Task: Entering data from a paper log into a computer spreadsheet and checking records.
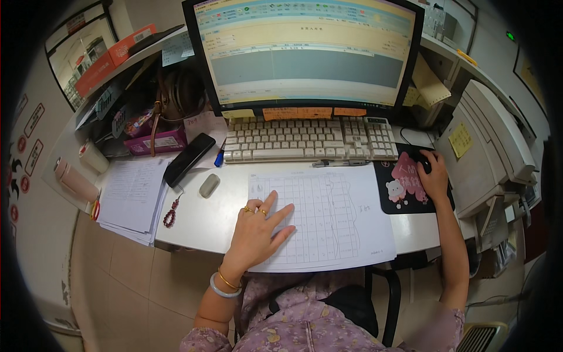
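Observation:
My left hand lies on a printed table form, its fingers spread over the left columns; it wears rings, with a gold bangle and a pale bangle at the wrist. The sheet has handwritten marks and a wavy line down its right columns. At the right, my right hand rests over a black computer mouse, palm down, on a dark mouse pad with a pink cartoon print. Beyond the paper stand a white keyboard and a lit monitor showing a software window.
Left of the form lie a grey eraser-like oval, a black phone with a beaded strap, and a paper stack. A pink bottle stands at the left edge. Pens lie below the keyboard; a printer stands right.

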### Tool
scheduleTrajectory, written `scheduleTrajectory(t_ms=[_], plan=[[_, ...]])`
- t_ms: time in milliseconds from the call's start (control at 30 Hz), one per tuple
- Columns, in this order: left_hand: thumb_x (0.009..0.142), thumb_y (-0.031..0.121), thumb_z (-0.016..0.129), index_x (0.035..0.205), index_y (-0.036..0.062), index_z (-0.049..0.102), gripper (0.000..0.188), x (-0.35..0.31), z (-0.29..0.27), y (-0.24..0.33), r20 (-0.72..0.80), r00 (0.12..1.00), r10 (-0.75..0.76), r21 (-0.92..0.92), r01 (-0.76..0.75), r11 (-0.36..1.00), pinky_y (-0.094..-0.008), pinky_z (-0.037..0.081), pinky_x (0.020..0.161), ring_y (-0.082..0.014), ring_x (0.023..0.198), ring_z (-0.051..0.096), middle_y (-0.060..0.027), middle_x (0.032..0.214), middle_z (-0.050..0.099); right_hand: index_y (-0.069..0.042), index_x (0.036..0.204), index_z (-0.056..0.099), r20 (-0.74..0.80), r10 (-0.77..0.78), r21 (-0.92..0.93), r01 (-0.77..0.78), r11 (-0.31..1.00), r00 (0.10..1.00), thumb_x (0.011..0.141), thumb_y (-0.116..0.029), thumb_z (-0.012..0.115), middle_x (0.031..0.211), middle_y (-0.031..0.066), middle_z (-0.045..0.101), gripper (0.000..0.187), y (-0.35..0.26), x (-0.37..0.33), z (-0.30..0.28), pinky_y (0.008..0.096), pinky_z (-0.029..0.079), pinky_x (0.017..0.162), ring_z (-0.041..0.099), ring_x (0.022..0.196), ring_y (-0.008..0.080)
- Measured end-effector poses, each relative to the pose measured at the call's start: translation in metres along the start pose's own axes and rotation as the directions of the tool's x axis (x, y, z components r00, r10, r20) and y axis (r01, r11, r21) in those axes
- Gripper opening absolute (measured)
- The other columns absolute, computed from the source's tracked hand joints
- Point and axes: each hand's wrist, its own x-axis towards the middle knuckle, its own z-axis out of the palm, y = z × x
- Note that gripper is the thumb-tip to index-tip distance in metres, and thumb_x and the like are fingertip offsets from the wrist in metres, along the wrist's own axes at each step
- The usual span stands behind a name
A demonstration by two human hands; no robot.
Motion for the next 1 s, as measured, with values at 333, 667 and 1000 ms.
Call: scheduleTrajectory(t_ms=[333, 667, 1000], plan=[[0.085, 0.033, 0.069, 0.123, 0.0174, 0.066, 0.041, 0.0016, -0.0023, 0.0024, 0.02, 0.999, -0.03, -0.02, 0.03, 0.999, -0.0432, 0.044, 0.091, -0.0373, 0.106, 0.051, -0.02, 0.137, 0.053, -0.012, 0.118, 0.064, -0.004, -0.011, 0.0, 0.011, 1.0, 1.0, 0.083, -0.019, 0.066, 0.12, 0.0197, 0.056, 0.035, -0.0001, 0.0003, -0.0001, 0.042, 0.047, 0.093, 0.058, 0.108, 0.0386], [0.085, 0.033, 0.069, 0.122, 0.0168, 0.066, 0.041, 0.0005, -0.0015, 0.0024, 0.022, 0.999, -0.033, -0.029, 0.033, 0.999, -0.0429, 0.044, 0.091, -0.0368, 0.106, 0.051, -0.0196, 0.136, 0.053, -0.014, 0.118, 0.064, 0.011, 0.013, -0.009, -0.013, 1.0, 1.0, 0.083, -0.02, 0.066, 0.12, 0.0188, 0.056, 0.035, 0.0005, -0.0003, 0.0003, 0.0424, 0.047, 0.093, 0.058, 0.109, 0.0383], [0.086, 0.035, 0.068, 0.122, 0.016, 0.065, 0.041, 0.0018, 0.0004, 0.0009, 0.006, 1.0, -0.011, -0.018, 0.011, 1.0, -0.0425, 0.044, 0.088, -0.0359, 0.106, 0.052, -0.0204, 0.135, 0.053, -0.014, 0.121, 0.063, 0.013, -0.001, -0.037, 0.001, 0.999, 1.0, 0.082, -0.023, 0.067, 0.122, 0.0197, 0.055, 0.04, 0.0023, 0.0023, 0.0013, 0.0427, 0.047, 0.093, 0.057, 0.11, 0.0378]])
